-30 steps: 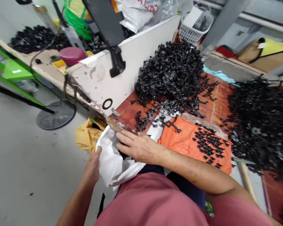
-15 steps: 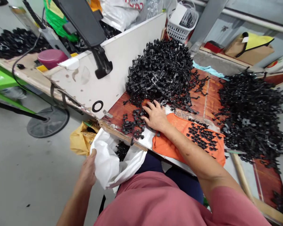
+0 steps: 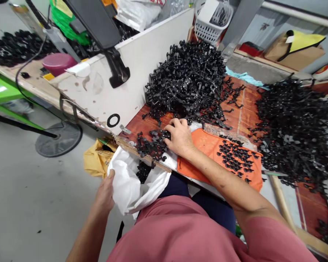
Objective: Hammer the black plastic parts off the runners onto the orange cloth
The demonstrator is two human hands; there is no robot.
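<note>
My left hand (image 3: 105, 193) grips the rim of a white plastic bag (image 3: 128, 187) held open below the table's near edge; black parts show inside it. My right hand (image 3: 179, 137) rests on the wooden table (image 3: 243, 116), fingers curled over a small cluster of black plastic parts (image 3: 151, 145) near that edge, just above the bag. A big heap of black parts (image 3: 190, 80) lies right behind this hand. An orange cloth (image 3: 207, 156) carrying several small black pieces (image 3: 235, 157) is under my right forearm.
A second large heap of black parts (image 3: 295, 127) fills the table's right side. A white divider board (image 3: 142, 65) with a black clamp stands at left. A yellow bag (image 3: 97, 160) lies on the floor, by a round stand base (image 3: 58, 138). A white basket (image 3: 210, 25) sits behind.
My right hand went from the bag mouth out to the table, then dragged a cluster of black parts back toward the near edge. My left hand has kept hold of the bag.
</note>
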